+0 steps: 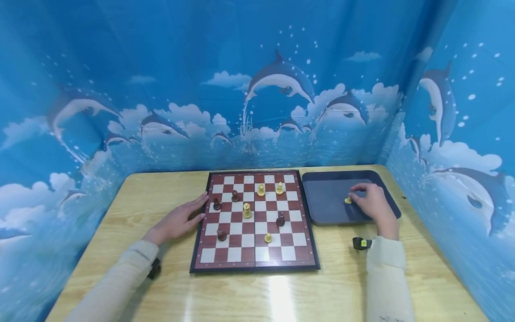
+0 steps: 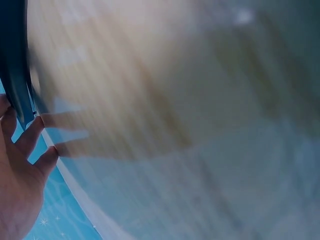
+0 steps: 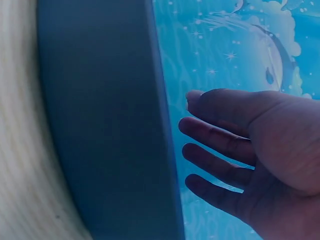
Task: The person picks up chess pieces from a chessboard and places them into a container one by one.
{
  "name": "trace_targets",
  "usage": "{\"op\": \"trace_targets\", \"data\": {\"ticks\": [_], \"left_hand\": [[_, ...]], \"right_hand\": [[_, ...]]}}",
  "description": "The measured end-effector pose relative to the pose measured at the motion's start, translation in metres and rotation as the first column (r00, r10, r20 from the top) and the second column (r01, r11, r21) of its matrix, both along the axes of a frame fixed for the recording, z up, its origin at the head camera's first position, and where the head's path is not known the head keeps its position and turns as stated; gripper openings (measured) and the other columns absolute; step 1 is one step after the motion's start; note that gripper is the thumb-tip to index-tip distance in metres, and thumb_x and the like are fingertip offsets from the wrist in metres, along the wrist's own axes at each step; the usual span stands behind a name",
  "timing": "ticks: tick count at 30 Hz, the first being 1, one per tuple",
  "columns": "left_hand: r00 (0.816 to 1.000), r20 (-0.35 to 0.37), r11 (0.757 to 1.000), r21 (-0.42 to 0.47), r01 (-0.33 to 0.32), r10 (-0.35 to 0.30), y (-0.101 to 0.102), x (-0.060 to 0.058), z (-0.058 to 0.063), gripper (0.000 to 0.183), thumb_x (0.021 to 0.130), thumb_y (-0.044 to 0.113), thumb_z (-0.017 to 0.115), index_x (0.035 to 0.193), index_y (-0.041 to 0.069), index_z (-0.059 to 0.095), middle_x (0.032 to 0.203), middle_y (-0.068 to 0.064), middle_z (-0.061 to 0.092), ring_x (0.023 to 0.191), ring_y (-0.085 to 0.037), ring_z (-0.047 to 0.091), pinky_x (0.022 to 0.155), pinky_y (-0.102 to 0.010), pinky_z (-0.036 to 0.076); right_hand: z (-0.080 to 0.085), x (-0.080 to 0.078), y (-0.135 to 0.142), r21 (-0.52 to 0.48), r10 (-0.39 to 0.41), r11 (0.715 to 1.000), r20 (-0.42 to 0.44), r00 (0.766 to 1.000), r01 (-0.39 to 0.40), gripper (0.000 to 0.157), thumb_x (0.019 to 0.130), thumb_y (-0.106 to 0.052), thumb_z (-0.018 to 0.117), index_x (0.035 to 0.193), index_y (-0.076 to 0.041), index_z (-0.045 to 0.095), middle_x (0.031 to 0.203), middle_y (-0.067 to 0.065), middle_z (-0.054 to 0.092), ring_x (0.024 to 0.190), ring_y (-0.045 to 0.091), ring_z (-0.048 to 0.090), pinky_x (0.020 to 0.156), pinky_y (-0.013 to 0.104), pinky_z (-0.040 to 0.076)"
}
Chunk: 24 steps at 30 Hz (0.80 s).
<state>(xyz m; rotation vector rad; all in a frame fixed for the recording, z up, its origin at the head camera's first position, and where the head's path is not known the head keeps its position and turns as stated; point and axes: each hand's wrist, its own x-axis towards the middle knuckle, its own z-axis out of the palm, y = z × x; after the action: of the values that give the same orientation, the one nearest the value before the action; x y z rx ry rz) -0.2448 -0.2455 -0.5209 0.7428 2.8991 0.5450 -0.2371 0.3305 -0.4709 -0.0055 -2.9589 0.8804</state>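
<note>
At the left, my left hand (image 1: 181, 219) (image 2: 20, 175) lies with its fingers extended and their tips touching the left edge of the chessboard (image 1: 254, 267). My right hand (image 1: 372, 205) (image 3: 270, 145) is over the dark tray (image 1: 326, 210) (image 3: 105, 120), thumb and forefinger brought together. At those fingertips the head view shows a small gold chess piece (image 1: 348, 200), which they pinch; the right wrist view does not show it. Gold pieces, among them one tall piece (image 1: 246, 210) and a pawn (image 1: 268, 238), stand on the board among several dark brown pieces (image 1: 280, 218).
The tray sits to the right of the board on a light wooden table (image 1: 169, 277). A curtain (image 1: 181, 112) printed with dolphins encloses the back and sides. Each wrist wears a black camera, the right one (image 1: 362, 243) with a yellow mark.
</note>
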Motion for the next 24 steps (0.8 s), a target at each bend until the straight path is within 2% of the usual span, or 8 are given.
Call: {"op": "trace_targets", "data": {"ticks": [5,8,13,16,20,24], "left_hand": [[1.0,0.004,1.0,0.003,0.0,0.0,0.001,0.0,0.001,0.064,0.095,0.056,0.033,0.15,0.026,0.017,0.156,0.003,0.015,0.137,-0.029,0.028,0.109,-0.051,0.028],[1.0,0.003,1.0,0.004,-0.006,0.006,0.001,0.0,0.0,0.064,0.095,0.056,0.033,0.149,0.027,0.017,0.156,0.003,0.015,0.137,-0.028,0.028,0.109,-0.051,0.028],[1.0,0.001,1.0,0.002,-0.007,0.007,0.001,-0.001,0.0,0.063,0.095,0.056,0.033,0.149,0.027,0.018,0.156,0.003,0.016,0.137,-0.029,0.029,0.109,-0.051,0.028],[1.0,-0.001,1.0,0.006,-0.001,0.001,0.001,-0.001,0.001,0.063,0.096,0.055,0.034,0.149,0.026,0.018,0.156,0.002,0.016,0.137,-0.029,0.029,0.109,-0.051,0.028],[1.0,-0.004,1.0,0.008,0.003,-0.003,0.001,0.0,0.001,0.062,0.096,0.053,0.035,0.149,0.026,0.019,0.156,0.002,0.016,0.137,-0.029,0.029,0.109,-0.051,0.028],[1.0,-0.01,1.0,0.012,0.003,-0.002,0.002,-0.001,0.002,0.062,0.096,0.053,0.035,0.149,0.026,0.019,0.156,0.003,0.016,0.136,-0.029,0.03,0.109,-0.051,0.027]], "right_hand": [[0.01,0.003,-0.002,-0.007,-0.001,1.0,-0.005,1.0,0.0,0.028,0.092,-0.018,0.059,0.113,-0.001,0.062,0.119,0.024,0.058,0.108,0.041,0.053,0.08,0.053,0.047],[0.017,0.005,-0.005,-0.005,0.004,1.0,-0.015,1.0,-0.004,0.029,0.092,-0.019,0.059,0.114,-0.002,0.062,0.118,0.023,0.059,0.1,0.036,0.057,0.072,0.045,0.048],[0.027,0.008,-0.013,0.008,0.024,1.0,-0.015,1.0,-0.023,0.028,0.092,-0.019,0.059,0.114,-0.003,0.063,0.116,0.021,0.061,0.077,0.027,0.061,0.064,0.037,0.047],[0.029,0.009,-0.019,0.008,0.045,0.999,-0.004,0.999,-0.045,0.027,0.093,-0.02,0.058,0.114,-0.004,0.063,0.117,0.021,0.06,0.082,0.031,0.061,0.068,0.042,0.049],[0.028,0.008,-0.026,0.012,0.096,0.995,0.007,0.995,-0.096,0.029,0.093,-0.02,0.058,0.115,-0.001,0.062,0.118,0.022,0.059,0.105,0.039,0.056,0.081,0.052,0.048],[0.028,0.005,-0.032,0.008,0.14,0.99,0.006,0.99,-0.14,0.029,0.092,-0.017,0.059,0.114,0.0,0.063,0.117,0.021,0.061,0.109,0.039,0.054,0.087,0.054,0.046]]}}
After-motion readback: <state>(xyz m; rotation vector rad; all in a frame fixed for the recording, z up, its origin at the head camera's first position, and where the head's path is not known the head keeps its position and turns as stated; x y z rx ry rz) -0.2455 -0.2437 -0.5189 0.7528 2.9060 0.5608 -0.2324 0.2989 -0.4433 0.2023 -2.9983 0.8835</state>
